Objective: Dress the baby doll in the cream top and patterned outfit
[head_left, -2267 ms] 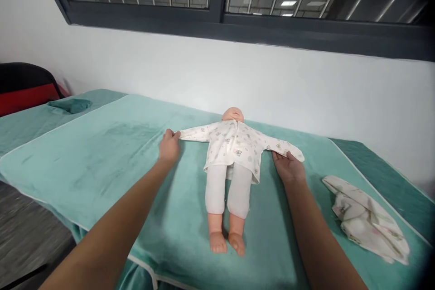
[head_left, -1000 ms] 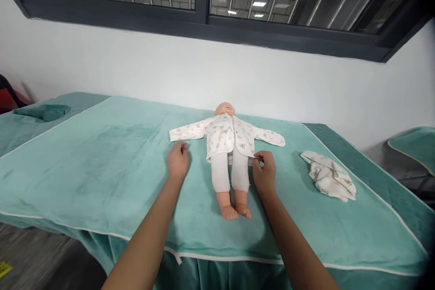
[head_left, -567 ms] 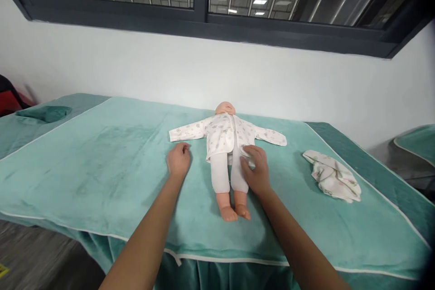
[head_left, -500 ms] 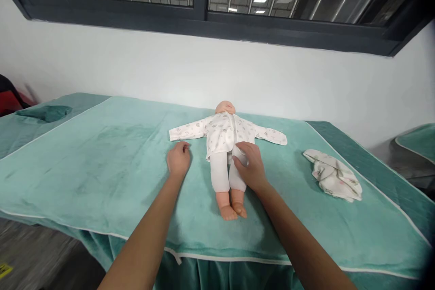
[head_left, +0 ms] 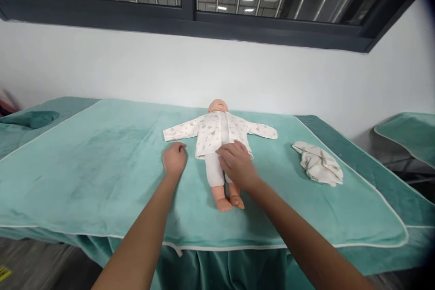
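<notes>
A baby doll (head_left: 217, 145) lies on its back on a teal towel (head_left: 102, 163), head toward the wall. It wears a white printed jacket with both sleeves spread out and white leggings. My right hand (head_left: 238, 165) rests on the doll's hips, fingers curled over the jacket's lower hem and the waist of the leggings. My left hand (head_left: 174, 159) lies on the towel just left of the doll, fingers loosely curled, holding nothing.
A crumpled white printed garment (head_left: 317, 163) lies on the towel to the doll's right. A darker green cloth (head_left: 29, 118) sits at the far left. A white wall and a barred window run behind the table. Another teal-covered surface (head_left: 408, 133) stands at right.
My right hand slid from the jacket's right hem inward onto the doll's hips. My left hand left the sleeve cuff earlier and has stayed on the towel. The view shifted slightly right.
</notes>
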A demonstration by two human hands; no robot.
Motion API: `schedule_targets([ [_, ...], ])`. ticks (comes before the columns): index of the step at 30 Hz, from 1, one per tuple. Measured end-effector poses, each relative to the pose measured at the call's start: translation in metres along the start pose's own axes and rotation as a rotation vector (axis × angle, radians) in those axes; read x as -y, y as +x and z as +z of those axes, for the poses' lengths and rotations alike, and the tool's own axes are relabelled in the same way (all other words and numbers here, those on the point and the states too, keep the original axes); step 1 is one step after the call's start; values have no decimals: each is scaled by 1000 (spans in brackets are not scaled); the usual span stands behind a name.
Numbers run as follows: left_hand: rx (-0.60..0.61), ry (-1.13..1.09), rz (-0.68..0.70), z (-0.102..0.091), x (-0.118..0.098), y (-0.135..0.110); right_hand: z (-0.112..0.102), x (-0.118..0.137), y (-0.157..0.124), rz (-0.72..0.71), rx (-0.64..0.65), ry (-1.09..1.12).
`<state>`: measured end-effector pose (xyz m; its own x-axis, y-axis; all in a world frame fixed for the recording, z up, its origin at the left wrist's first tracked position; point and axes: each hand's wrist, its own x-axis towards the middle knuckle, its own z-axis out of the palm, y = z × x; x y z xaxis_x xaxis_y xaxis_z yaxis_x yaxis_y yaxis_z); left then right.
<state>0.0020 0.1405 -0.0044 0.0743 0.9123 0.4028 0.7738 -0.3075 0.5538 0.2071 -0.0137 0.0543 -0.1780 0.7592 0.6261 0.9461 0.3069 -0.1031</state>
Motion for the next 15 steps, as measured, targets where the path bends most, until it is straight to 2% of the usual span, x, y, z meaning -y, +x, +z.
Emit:
schedule_targets([
  [3, 13, -30, 7, -1, 0, 1, -26, -32, -44, 185, -36, -111],
  [7, 38, -115, 7, -4, -1, 0, -79, -99, -113, 514, 47, -551],
  [9, 64, -178, 12, -7, -1, -4, -105, -129, -145, 716, 130, -645],
  [10, 81, -216, 16, -9, -1, -7, -115, -142, -158, 793, 216, -615],
  [12, 118, -300, 14, -12, -1, -15, -131, -160, -178, 844, 344, -483],
  [13, 135, -346, 4, -14, -1, -20, -136, -165, -182, 848, 363, -424],
  [15, 168, -439, -34, -18, -5, -31, -140, -166, -179, 877, 307, -306],
])
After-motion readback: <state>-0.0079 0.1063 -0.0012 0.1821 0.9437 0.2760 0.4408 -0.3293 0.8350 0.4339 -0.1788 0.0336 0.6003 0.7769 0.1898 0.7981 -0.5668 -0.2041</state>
